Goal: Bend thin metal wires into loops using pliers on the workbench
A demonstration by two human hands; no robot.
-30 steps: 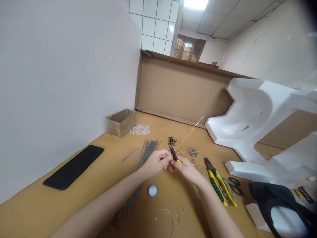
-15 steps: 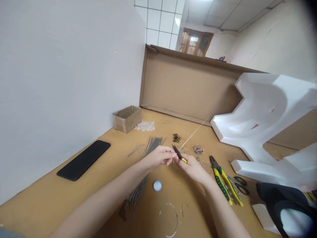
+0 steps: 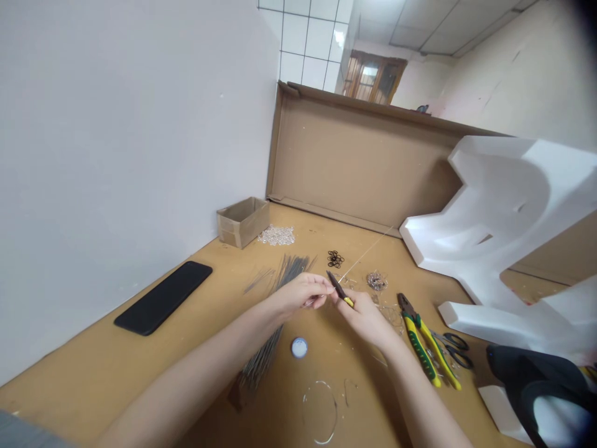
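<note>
My right hand [image 3: 366,318] grips small yellow-handled snips [image 3: 340,289] with dark blades, which point up and left toward my left hand [image 3: 303,295]. The fingertips of my left hand pinch together at the snips' tip and seem to hold the end of a thin pale wire [image 3: 366,252], which runs up and right over the table. Black rubber rings [image 3: 335,259] lie just beyond the hands, and a small heap of metal rings [image 3: 376,281] lies to the right. A bundle of grey metal rods [image 3: 295,272] passes under my left forearm.
A yellow-green pair of pliers [image 3: 422,348] and black-handled scissors [image 3: 453,350] lie to the right, below a large white foam shape [image 3: 494,233]. Clear beads [image 3: 276,235], a cardboard box [image 3: 242,222], a black slab [image 3: 163,297], a white cap [image 3: 299,348] and a wire loop [image 3: 319,410] share the tan table [image 3: 140,367].
The whole scene has drifted right in view as my head turned. My hands stay close together, and the snips now lean slightly further left.
</note>
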